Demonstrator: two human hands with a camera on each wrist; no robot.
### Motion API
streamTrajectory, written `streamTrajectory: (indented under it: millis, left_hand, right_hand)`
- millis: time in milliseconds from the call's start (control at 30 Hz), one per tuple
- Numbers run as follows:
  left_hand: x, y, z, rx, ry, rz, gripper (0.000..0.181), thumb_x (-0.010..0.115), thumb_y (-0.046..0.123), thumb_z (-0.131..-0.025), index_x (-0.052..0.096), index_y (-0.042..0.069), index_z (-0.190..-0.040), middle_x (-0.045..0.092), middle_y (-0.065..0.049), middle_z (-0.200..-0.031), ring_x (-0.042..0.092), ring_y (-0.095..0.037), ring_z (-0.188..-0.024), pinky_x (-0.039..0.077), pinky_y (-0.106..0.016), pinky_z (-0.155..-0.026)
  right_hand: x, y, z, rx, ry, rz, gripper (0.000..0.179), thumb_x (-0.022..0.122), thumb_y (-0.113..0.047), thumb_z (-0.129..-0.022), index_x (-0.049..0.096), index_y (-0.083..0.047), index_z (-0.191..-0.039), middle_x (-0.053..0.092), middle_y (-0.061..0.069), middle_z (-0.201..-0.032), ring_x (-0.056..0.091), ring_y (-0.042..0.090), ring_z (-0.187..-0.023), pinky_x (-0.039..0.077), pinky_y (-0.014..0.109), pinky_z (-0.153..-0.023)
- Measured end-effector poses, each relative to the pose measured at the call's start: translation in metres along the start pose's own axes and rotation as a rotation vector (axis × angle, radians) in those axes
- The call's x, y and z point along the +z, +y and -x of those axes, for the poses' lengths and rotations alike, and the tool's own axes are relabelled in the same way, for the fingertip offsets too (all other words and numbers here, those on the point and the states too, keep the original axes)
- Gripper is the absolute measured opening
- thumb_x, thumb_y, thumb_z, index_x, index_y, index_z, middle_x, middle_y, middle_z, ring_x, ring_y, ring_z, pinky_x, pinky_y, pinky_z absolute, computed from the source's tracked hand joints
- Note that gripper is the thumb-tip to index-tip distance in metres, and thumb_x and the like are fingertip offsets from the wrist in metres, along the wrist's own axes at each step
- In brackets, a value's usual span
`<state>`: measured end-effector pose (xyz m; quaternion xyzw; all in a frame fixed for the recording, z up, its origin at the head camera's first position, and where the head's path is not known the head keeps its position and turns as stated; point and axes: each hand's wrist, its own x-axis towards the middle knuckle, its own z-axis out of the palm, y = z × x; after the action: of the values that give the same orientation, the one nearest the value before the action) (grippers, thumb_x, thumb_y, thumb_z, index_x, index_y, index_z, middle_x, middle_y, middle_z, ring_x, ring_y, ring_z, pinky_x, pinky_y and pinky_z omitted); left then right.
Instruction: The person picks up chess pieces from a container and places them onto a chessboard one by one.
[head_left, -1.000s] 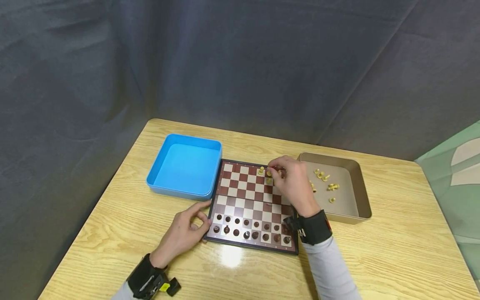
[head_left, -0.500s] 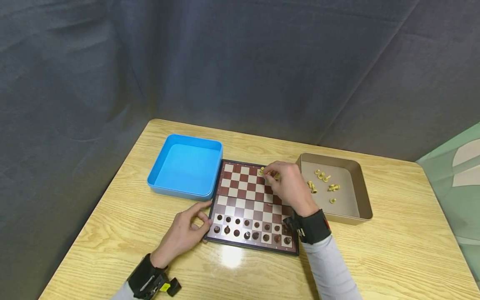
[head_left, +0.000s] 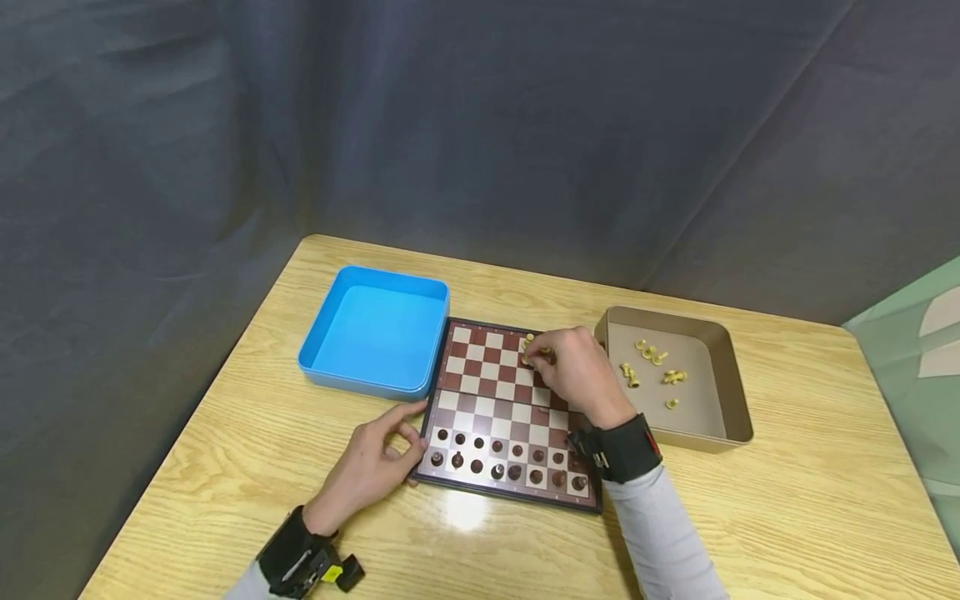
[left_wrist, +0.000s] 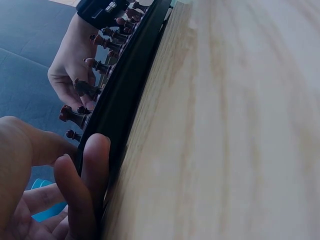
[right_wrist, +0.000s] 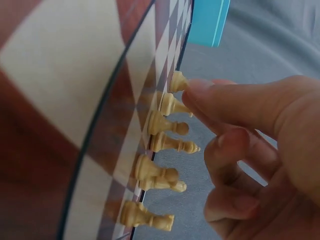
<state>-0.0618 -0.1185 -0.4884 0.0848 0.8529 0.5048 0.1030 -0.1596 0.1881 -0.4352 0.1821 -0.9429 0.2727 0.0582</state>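
My left hand (head_left: 371,457) holds the near left corner of the chessboard (head_left: 471,406); in the left wrist view its fingers (left_wrist: 95,157) bend against the board's dark side. Over the far right part of the board, my right hand (head_left: 576,367) pinches a pale yellow chess pawn (right_wrist: 178,81) between thumb and forefinger. The pawn's base is at the board surface and its head is hidden by the fingertips. Beside it, a pale chess piece (right_wrist: 172,105) and several others stand in rows. Dark chess pieces (head_left: 477,466) fill two rows at the near side.
A blue tray (head_left: 315,346) lies against the board's far left side. Right of the board, a brown tray (head_left: 697,408) holds several loose pale chess pieces (head_left: 673,377). Beneath them is a wooden table (head_left: 247,400), with a dark curtain (head_left: 480,150) behind it.
My right hand has moved slightly left and nearer along the pale pieces, bringing the pawn down to the board. My left hand stays at the board's corner.
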Motion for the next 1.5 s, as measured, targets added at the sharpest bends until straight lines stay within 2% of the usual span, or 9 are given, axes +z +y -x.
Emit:
streamTrajectory:
  millis: [200,567,700,967,1100,1267,1500]
  left_hand:
    - [0.0,0.002,-0.001,0.031,0.006,-0.001,0.054,0.076,0.014,-0.09,0.062,0.013,-0.143,0.07,0.005,-0.088,0.039,-0.001,-0.036,0.037,-0.023,-0.037]
    - [0.0,0.001,-0.001,0.018,-0.002,0.009,0.055,0.075,0.013,-0.091,0.061,0.012,-0.144,0.071,0.005,-0.089,0.042,-0.003,-0.036,0.038,-0.023,-0.037]
    - [0.0,0.001,0.0,0.002,-0.006,0.025,0.056,0.075,0.014,-0.091,0.061,0.014,-0.144,0.071,0.004,-0.09,0.042,-0.003,-0.036,0.037,-0.023,-0.036]
    - [0.0,0.001,0.001,0.006,-0.018,0.07,0.056,0.074,0.012,-0.092,0.059,0.011,-0.145,0.072,-0.002,-0.092,0.058,-0.01,-0.041,0.042,-0.025,-0.037]
    - [-0.001,0.001,0.001,0.014,-0.009,0.066,0.055,0.074,0.011,-0.091,0.06,0.011,-0.145,0.072,-0.001,-0.092,0.057,-0.009,-0.04,0.042,-0.025,-0.037]
    - [-0.001,0.001,0.001,0.007,-0.014,0.056,0.056,0.074,0.011,-0.091,0.06,0.011,-0.145,0.072,-0.001,-0.092,0.056,-0.009,-0.04,0.042,-0.025,-0.037]
    - [0.0,0.001,0.001,0.002,-0.023,0.054,0.056,0.074,0.011,-0.091,0.059,0.011,-0.146,0.071,-0.002,-0.093,0.054,-0.01,-0.039,0.041,-0.024,-0.036]
  right_hand:
    - [0.0,0.0,0.0,-0.003,0.002,0.018,0.008,0.079,-0.005,-0.087,0.084,-0.011,-0.088,0.079,0.002,-0.086,0.069,0.015,-0.072,0.054,0.035,-0.062]
    - [-0.003,-0.001,0.002,-0.006,-0.011,0.034,0.008,0.077,-0.007,-0.089,0.083,-0.01,-0.093,0.077,0.004,-0.093,0.069,0.018,-0.077,0.055,0.036,-0.064]
    - [-0.014,-0.002,0.004,-0.002,0.013,0.011,0.011,0.075,-0.008,-0.091,0.083,-0.007,-0.099,0.077,0.006,-0.097,0.066,0.017,-0.073,0.051,0.035,-0.061]
    - [-0.04,0.008,0.011,0.046,0.084,-0.008,0.014,0.071,-0.004,-0.093,0.08,-0.002,-0.102,0.075,0.012,-0.098,0.057,0.017,-0.062,0.046,0.034,-0.055]
    - [-0.047,0.015,0.014,0.068,0.114,0.016,0.013,0.071,-0.003,-0.092,0.079,0.0,-0.102,0.074,0.013,-0.094,0.054,0.02,-0.061,0.044,0.035,-0.055]
    - [-0.05,0.022,0.018,0.095,0.115,0.015,0.012,0.07,-0.002,-0.093,0.079,0.0,-0.1,0.071,0.012,-0.089,0.06,0.023,-0.068,0.047,0.037,-0.057]
    - [-0.058,0.032,0.027,0.114,0.133,0.029,0.01,0.07,-0.003,-0.092,0.079,-0.001,-0.094,0.075,0.012,-0.088,0.067,0.026,-0.073,0.05,0.039,-0.06]
